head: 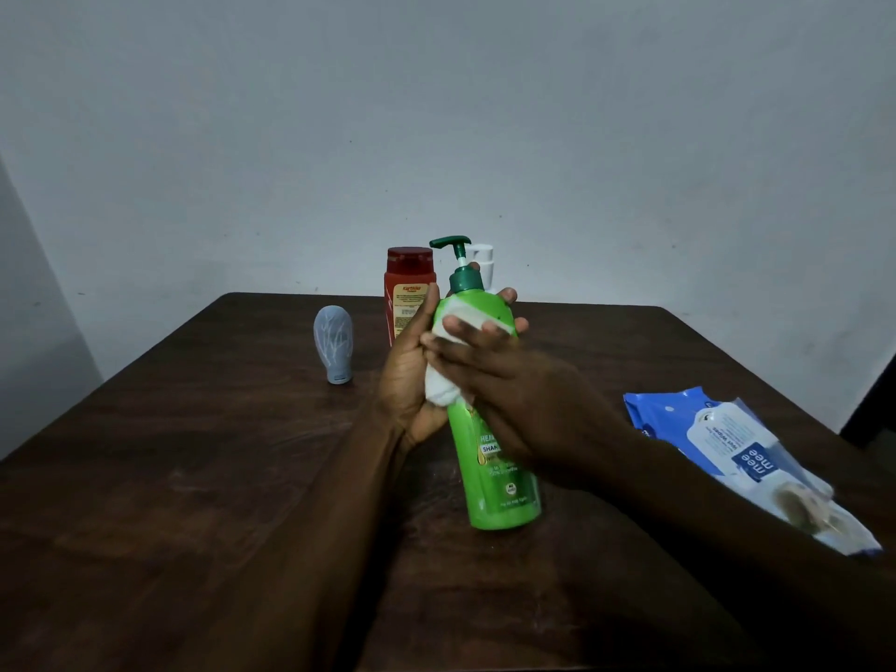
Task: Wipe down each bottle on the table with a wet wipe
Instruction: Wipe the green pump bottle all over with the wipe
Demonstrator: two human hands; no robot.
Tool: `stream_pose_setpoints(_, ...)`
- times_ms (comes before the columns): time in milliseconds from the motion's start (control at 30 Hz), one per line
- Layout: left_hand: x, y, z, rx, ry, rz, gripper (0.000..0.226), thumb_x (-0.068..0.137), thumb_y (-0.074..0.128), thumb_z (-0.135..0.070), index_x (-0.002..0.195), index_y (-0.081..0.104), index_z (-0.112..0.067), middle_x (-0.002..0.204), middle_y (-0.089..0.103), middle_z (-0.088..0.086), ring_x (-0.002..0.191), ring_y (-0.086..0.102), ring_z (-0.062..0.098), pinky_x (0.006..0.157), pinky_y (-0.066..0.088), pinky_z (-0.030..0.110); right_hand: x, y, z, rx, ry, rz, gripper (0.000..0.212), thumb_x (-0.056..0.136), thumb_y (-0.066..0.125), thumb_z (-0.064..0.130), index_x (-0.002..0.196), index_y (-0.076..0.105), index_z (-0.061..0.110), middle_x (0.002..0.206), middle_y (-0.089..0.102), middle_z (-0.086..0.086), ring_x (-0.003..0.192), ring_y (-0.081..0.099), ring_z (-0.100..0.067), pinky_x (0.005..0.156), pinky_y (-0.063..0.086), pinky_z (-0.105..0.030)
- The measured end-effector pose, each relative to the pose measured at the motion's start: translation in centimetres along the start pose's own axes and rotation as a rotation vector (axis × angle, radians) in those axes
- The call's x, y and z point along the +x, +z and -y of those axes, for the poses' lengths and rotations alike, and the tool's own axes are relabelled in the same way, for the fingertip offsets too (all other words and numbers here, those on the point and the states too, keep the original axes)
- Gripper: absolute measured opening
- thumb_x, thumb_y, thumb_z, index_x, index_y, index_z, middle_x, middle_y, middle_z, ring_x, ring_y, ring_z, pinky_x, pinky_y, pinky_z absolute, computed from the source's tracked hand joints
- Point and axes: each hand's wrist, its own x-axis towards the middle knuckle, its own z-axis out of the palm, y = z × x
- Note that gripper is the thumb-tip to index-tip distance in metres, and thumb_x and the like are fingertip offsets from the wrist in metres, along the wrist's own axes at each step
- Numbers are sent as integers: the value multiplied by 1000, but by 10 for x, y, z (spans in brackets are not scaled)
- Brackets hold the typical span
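- I've got the green bottle point(499, 487), dark-green pump on top, tilted over the middle of the table point(194, 477).
- My left hand point(412, 375) wraps round it, and my right hand point(489, 380) presses the white wipe point(443, 388) on its shoulder with straight fingers.
- The wipes pack point(742, 448) lies to the right.
- Farther back stand the grey bottle point(333, 344), the red bottle point(405, 283) and the white pump bottle point(482, 257).

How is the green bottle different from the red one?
The green bottle has a pump top; the red bottle has a flat cap. The green bottle is tilted, gripped by the left hand; the red bottle stands upright on the table. Both carry labels.
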Motion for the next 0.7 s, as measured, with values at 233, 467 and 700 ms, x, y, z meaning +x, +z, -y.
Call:
stream_pose_setpoints(233, -3, 7, 5, -76, 123, 2, 72, 101, 34, -62, 144, 51, -7, 141, 46, 12, 142, 36, 24, 126, 13, 38, 20, 4, -5, -20, 98, -104, 46, 98, 49, 12, 144, 50, 8, 154, 43, -4, 149, 28, -18, 122, 25, -41)
stream_pose_setpoints(467, -5, 17, 8, -33, 127, -30, 59, 100, 44, -43, 146, 49, -6, 148, 47, 10, 142, 41, 21, 121, 29, 36, 7, 19, 1, 187, 376, -268, 53, 104, 42, 18, 154, 30, 5, 164, 23, -5, 153, 14, -13, 123, 22, -39)
stream_pose_setpoints(700, -6, 12, 7, 4, 132, -25, 63, 102, 37, -44, 150, 43, -3, 154, 46, 11, 146, 38, 24, 122, 29, 41, -11, 35, 14, 347, 521, -369, 56, 103, 43, 16, 154, 26, 0, 164, 17, -11, 153, 15, -18, 124, 20, -35)
